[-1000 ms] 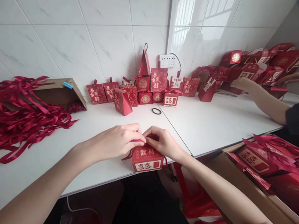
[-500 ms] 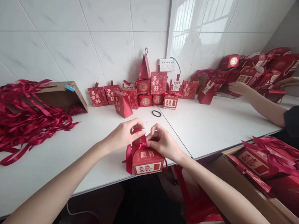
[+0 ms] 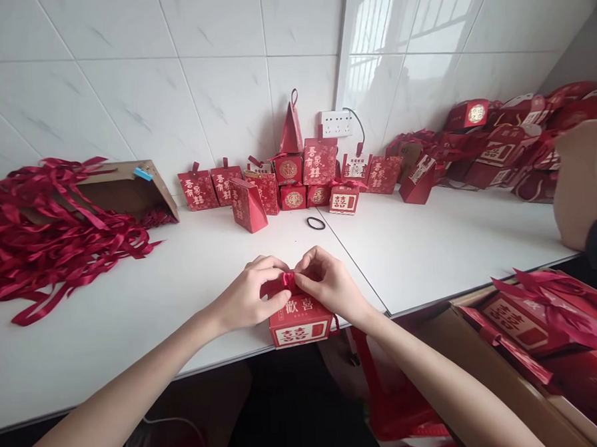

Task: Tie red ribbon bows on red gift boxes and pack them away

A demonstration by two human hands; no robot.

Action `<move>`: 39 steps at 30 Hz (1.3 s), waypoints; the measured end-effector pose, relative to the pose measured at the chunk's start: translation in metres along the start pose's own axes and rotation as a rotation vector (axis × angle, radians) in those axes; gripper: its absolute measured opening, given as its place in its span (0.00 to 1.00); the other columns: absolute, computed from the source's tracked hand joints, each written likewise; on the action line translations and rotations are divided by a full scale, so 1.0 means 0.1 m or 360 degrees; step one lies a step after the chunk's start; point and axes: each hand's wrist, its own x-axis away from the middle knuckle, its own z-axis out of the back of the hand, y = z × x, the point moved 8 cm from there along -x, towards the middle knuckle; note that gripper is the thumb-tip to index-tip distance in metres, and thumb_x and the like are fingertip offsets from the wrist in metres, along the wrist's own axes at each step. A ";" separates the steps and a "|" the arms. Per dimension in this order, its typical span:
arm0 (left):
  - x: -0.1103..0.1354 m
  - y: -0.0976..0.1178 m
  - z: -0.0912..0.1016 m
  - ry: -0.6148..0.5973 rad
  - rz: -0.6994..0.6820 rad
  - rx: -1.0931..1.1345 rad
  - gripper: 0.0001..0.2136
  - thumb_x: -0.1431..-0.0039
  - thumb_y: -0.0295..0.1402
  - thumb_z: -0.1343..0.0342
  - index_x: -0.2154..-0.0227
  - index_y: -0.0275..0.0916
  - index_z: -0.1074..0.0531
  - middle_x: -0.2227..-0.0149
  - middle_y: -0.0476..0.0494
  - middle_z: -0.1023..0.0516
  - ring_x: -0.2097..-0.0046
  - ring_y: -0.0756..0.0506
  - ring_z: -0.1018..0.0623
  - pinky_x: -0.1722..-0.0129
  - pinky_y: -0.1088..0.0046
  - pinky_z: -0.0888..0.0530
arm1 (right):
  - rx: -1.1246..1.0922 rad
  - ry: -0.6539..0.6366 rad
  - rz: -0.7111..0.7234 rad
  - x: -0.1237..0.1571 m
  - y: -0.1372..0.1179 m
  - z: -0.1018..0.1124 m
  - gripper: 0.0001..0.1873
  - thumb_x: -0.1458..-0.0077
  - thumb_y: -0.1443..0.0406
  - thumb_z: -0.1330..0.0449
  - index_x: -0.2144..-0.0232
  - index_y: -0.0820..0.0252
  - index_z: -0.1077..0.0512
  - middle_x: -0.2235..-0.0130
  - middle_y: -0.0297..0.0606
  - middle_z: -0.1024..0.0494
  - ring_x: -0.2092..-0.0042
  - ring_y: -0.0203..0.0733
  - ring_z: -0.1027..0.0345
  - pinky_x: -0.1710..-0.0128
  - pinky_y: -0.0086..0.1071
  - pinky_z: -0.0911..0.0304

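A small red gift box (image 3: 300,319) with gold and white characters stands at the near edge of the white table (image 3: 429,243). A red ribbon (image 3: 288,280) crosses its top. My left hand (image 3: 250,299) and my right hand (image 3: 329,285) meet above the box, each with fingers pinched on the ribbon at the knot. Both hands rest against the box's top.
A heap of loose red ribbons (image 3: 43,230) and a tipped cardboard box (image 3: 126,189) lie at the left. Several finished red boxes (image 3: 301,177) stand along the tiled wall, with a black hair tie (image 3: 316,222) before them. Another person's arm (image 3: 579,182) shows at the right beside more red boxes (image 3: 499,139). An open carton (image 3: 534,324) sits lower right.
The ribbon's hanging left tail is drawn up out of sight and my hands have closed lower on the box top. The other person's arm has pulled back to the right.
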 end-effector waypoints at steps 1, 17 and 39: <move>0.01 -0.01 -0.01 0.0035 0.0049 0.0050 0.08 0.45 0.38 0.48 0.72 0.39 0.27 0.59 0.43 0.26 0.54 0.43 0.29 0.51 0.65 0.32 | 0.0026 0.0006 -0.0004 0.00 -0.01 0.01 0.08 0.51 0.64 0.40 0.73 0.57 0.39 0.71 0.31 0.27 0.71 0.33 0.34 0.69 0.31 0.36; 0.06 -0.34 -0.32 0.0271 0.0592 0.1245 0.16 0.46 0.43 0.47 0.76 0.34 0.26 0.52 0.40 0.29 0.56 0.43 0.27 0.62 0.72 0.29 | 0.0892 0.0021 0.0745 0.21 -0.38 0.06 0.04 0.43 0.66 0.44 0.64 0.58 0.30 0.56 0.44 0.29 0.53 0.45 0.33 0.55 0.41 0.34; 0.29 -0.12 0.23 0.0420 0.0342 -0.0027 0.13 0.42 0.42 0.51 0.71 0.39 0.27 0.63 0.45 0.30 0.64 0.47 0.28 0.62 0.71 0.29 | 0.1583 -0.0019 0.1104 0.49 -0.53 0.16 0.09 0.40 0.73 0.48 0.66 0.60 0.29 0.66 0.39 0.26 0.66 0.38 0.39 0.61 0.35 0.42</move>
